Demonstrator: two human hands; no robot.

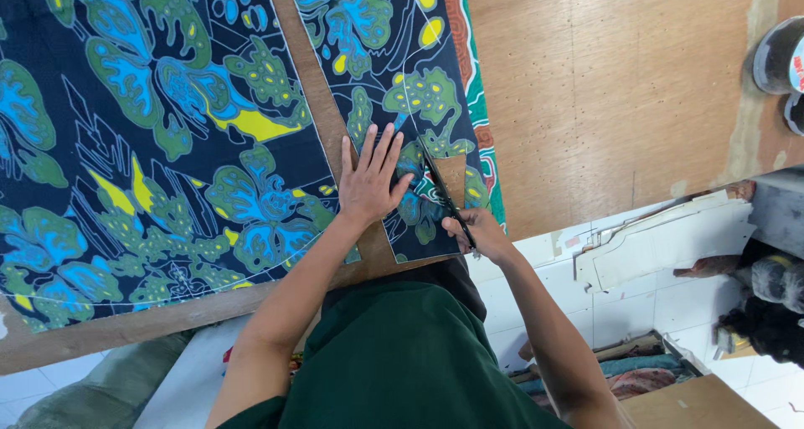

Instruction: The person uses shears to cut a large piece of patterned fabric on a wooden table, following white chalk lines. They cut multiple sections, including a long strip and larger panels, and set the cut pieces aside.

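A dark blue fabric (151, 128) printed with green, blue and yellow leaf shapes lies spread on a wooden table (603, 86). A separate strip of the same fabric (377, 52) runs down the middle, with bare wood showing beside it. My left hand (370, 178) presses flat on this strip, fingers apart. My right hand (476, 231) grips black scissors (444, 193) whose blades point up into the strip near its lower end, beside a white chalk line.
A red and green patterned fabric edge (477, 94) lies right of the strip. A dark roll (779, 56) sits at the table's far right. Cardboard pattern pieces (662, 241), fabric bundles (770, 303) and a box (636, 370) rest on the white tiled floor.
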